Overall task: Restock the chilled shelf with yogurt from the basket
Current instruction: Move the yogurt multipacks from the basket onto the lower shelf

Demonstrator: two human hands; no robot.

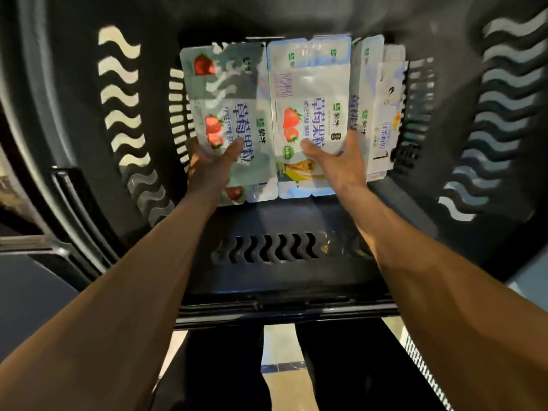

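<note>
I look straight down into a dark plastic basket [278, 304]. Several strawberry yogurt multipacks lie on its floor. My left hand [212, 166] grips the left yogurt pack [228, 93], thumb on top and fingers under its left edge. My right hand [335, 161] grips the middle yogurt pack [308, 93], thumb on its face and fingers round its right edge. A third yogurt pack [378, 114] stands on edge against the basket's right wall. The chilled shelf is out of view.
The basket walls [121, 120] with wavy slots rise on all sides of the packs. The near part of the basket floor [278, 215] is bare. Below the basket rim I see my dark trousers [225, 366] and a tiled floor [281, 381].
</note>
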